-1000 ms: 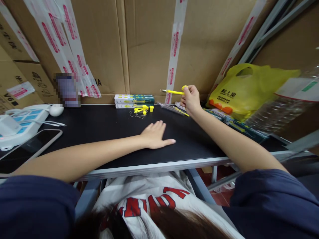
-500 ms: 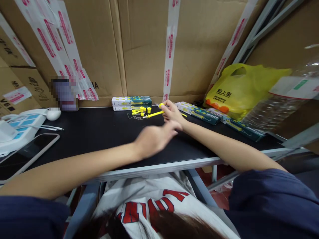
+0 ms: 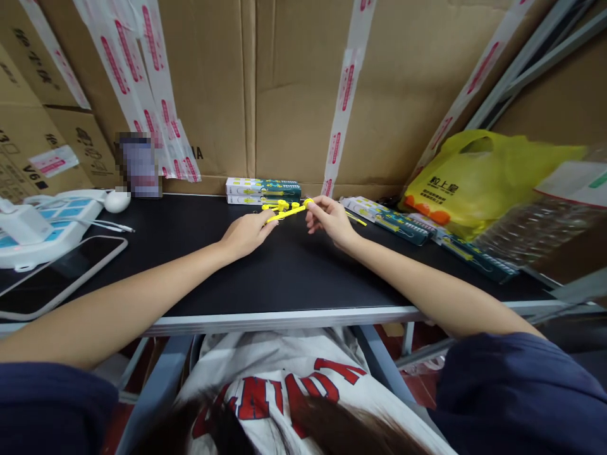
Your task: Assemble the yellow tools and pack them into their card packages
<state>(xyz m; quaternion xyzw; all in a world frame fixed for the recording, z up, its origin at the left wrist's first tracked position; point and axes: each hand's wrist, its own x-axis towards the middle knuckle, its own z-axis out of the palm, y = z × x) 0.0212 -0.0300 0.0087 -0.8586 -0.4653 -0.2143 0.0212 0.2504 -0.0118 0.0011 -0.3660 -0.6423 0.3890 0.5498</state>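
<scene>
One yellow rod [image 3: 291, 213], tip behind left hand [image 3: 245, 234]

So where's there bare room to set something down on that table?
Black tabletop lies bare between the left hand, right hand and metal front edge, and again between the flat phone and the stacked boxes. It's crowded around the yellow rod the hands hold, at right by the yellow bag and slim boxes, at left by the power strip.

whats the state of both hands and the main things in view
Left hand: closed on yellow tool
Right hand: pinching its round end
Yellow tool: held slanted between both hands
Stacked boxes: lying flat
Front phone: lying flat, screen dark
Power strip: charger plugged in
Yellow bag: handle up
</scene>
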